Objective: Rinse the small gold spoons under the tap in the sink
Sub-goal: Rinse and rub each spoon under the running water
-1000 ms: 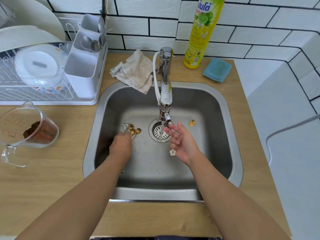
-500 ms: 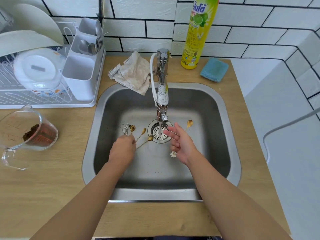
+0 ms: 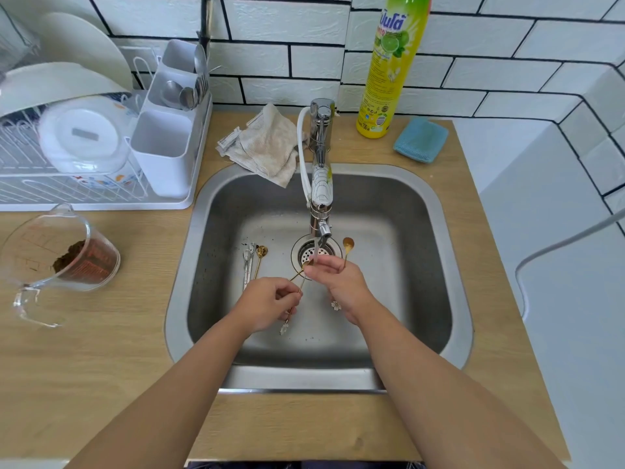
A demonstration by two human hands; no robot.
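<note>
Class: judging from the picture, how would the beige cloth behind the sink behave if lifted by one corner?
The beige cloth lies crumpled in soft folds, so it would probably hang limp. It looks thin, likely light. One edge droops over the sink rim, so it may slide in if nudged.

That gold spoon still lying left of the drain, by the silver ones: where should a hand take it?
Probably by the thin handle, low down near its free end. The gold spoon lies flat with its bowl away from the person and silver spoons tight on its left, so come from above and the right, pinching across the stem.
</note>
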